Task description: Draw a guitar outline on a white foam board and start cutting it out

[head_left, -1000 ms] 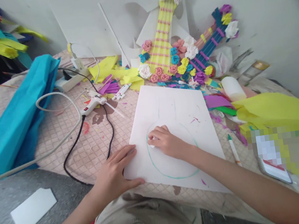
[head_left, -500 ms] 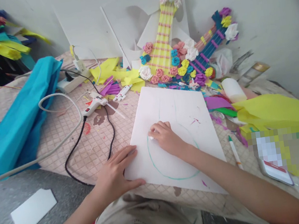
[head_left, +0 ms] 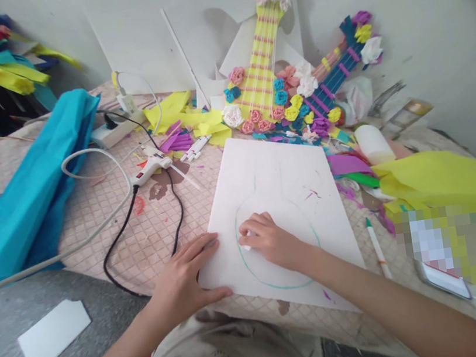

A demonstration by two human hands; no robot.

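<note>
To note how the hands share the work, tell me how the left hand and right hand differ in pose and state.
The left hand is spread open; the right hand is curled, its fingers pinching a small white piece. The left hand is at the near-left corner of the white sheet; the right hand is over the green circle drawn on it. Both are bare.

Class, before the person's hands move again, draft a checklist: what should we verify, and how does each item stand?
1. Left hand steadying the white sheet: ok, at its lower-left corner.
2. Right hand gripping the small white piece: ok.
3. Green outline evenly dark: not ok, fainter along the top.
4. Glue gun off the sheet: ok, lying apart.
5. Glue gun cool: cannot tell.
</note>
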